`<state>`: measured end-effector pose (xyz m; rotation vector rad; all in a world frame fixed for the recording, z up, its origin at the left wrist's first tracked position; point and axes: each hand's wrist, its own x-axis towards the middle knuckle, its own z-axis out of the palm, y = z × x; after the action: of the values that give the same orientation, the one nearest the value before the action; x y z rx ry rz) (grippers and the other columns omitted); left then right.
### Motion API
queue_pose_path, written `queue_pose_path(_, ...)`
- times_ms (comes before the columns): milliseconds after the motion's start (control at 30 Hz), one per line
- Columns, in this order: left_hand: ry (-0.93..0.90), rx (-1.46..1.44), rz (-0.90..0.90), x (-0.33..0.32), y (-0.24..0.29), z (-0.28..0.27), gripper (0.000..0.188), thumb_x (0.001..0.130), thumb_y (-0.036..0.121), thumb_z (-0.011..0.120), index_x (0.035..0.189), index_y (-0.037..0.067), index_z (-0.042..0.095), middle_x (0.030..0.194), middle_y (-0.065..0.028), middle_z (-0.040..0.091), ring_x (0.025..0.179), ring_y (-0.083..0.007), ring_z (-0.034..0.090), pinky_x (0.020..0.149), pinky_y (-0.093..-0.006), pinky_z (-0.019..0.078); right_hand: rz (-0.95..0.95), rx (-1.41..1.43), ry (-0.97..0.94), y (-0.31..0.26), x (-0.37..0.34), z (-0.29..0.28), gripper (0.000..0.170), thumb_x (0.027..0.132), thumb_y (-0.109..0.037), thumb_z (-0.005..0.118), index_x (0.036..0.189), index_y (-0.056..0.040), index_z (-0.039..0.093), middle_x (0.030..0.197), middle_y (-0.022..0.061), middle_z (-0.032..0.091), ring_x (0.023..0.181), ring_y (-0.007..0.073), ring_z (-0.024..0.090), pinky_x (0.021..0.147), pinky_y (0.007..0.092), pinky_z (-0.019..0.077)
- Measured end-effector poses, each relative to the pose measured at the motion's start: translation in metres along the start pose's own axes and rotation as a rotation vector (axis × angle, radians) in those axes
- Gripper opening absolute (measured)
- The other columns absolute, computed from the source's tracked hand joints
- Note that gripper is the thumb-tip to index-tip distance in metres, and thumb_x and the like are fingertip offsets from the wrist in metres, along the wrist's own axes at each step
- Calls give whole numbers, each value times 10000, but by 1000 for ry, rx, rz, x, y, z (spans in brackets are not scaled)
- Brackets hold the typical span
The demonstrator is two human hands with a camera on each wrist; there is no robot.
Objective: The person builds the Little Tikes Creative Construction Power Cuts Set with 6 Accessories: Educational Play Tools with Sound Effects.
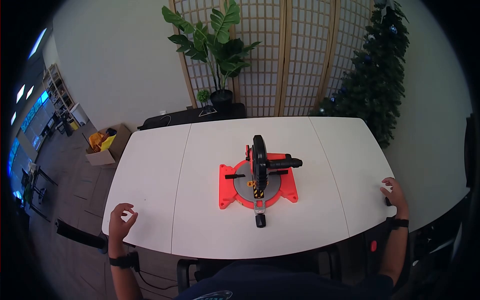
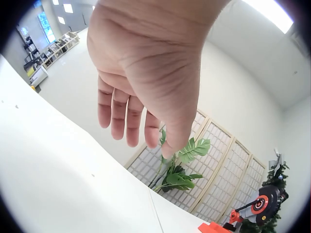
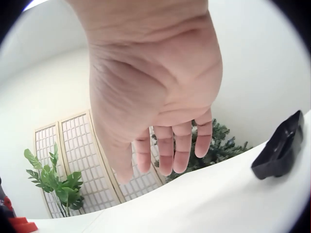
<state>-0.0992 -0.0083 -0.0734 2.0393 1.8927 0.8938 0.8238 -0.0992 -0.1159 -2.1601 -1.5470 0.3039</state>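
A red and black miter saw (image 1: 258,180) stands in the middle of the white table (image 1: 200,240), its black handle pointing right in the head view. My left hand (image 1: 121,221) hovers at the table's left edge, holding nothing; in the left wrist view the fingers of that hand (image 2: 146,82) hang relaxed. Over the right edge, my right hand (image 1: 396,196) is also without anything in it, and the right wrist view shows this hand (image 3: 158,92) with loose fingers. Beside it lies a small black tray (image 3: 279,148), not touched.
Behind the table are a potted plant (image 1: 220,55), a folding screen (image 1: 270,65) and a decorated tree (image 1: 372,75). A cardboard box (image 1: 107,150) with yellow and orange things stands on the floor past the left edge. A chair's armrest (image 1: 183,272) is at the front edge.
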Motion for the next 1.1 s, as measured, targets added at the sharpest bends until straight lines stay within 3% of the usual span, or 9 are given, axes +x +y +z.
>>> queue_pose_path(133,32,10,-35,-5,-2,-5,193,787,130,780,872,74,616,1085,-100,704,986,-235,668,760,-359,499,-67,16,55,81,-3,-2,432,816,28,648,1229,-84,592,1247,92,619,1200,276,567,996,421,466)
queue_pose_path(200,38,13,-45,-8,-6,-6,196,788,135,780,873,74,614,1084,-99,704,979,-235,669,762,-356,498,-129,-113,21,118,-3,-4,632,734,121,576,1326,-101,567,1380,139,567,1347,329,485,1123,409,402)
queue_pose_path(233,44,15,-54,-9,-8,-7,200,790,139,780,873,73,611,1082,-98,703,972,-234,669,764,-352,497,-129,-113,21,129,-5,-3,632,734,121,576,1326,-101,567,1380,139,567,1347,329,485,1123,409,402)
queue_pose_path(300,34,12,-66,-11,-16,-11,212,787,137,781,891,75,606,1117,-99,691,971,-229,660,765,-351,498,-50,-319,-11,132,-12,-4,804,629,152,609,1383,-120,543,1461,175,513,1425,345,407,1180,382,353)
queue_pose_path(500,90,54,-54,-19,-21,-10,333,772,116,780,1029,93,570,1228,-76,623,989,-196,603,768,-344,501,17,-281,-156,149,-18,-8,1007,474,127,760,1414,-145,522,1504,166,471,1430,342,399,1174,389,376)
queue_pose_path(633,101,46,-82,-22,-29,-10,449,765,103,783,1149,104,551,1183,-47,606,1001,-186,586,774,-330,498,33,-255,-114,155,-24,-3,1009,466,101,794,1407,-149,529,1455,153,513,1390,338,439,1164,388,392)
queue_pose_path(833,104,24,-99,-28,-36,-14,546,769,89,782,1258,103,539,1124,-32,596,1011,-183,583,783,-328,493,-150,-358,20,190,-23,1,862,453,44,841,1260,-128,591,1222,113,600,1177,369,545,1046,437,467)
queue_pose_path(1000,109,17,-111,-30,-38,-15,522,780,91,780,1245,102,543,1129,-32,598,1008,-183,584,782,-330,492,-10,-303,33,151,-25,-8,775,499,-22,885,1214,-106,598,1171,119,604,1125,369,560,998,437,476)
queue_pose_path(1100,96,-23,-119,-26,-37,-17,488,791,89,774,1227,99,554,1131,-34,596,988,-180,588,779,-328,493,-54,-130,76,123,-13,-10,746,535,-72,906,1212,-70,592,1142,130,608,1105,346,579,991,421,476)
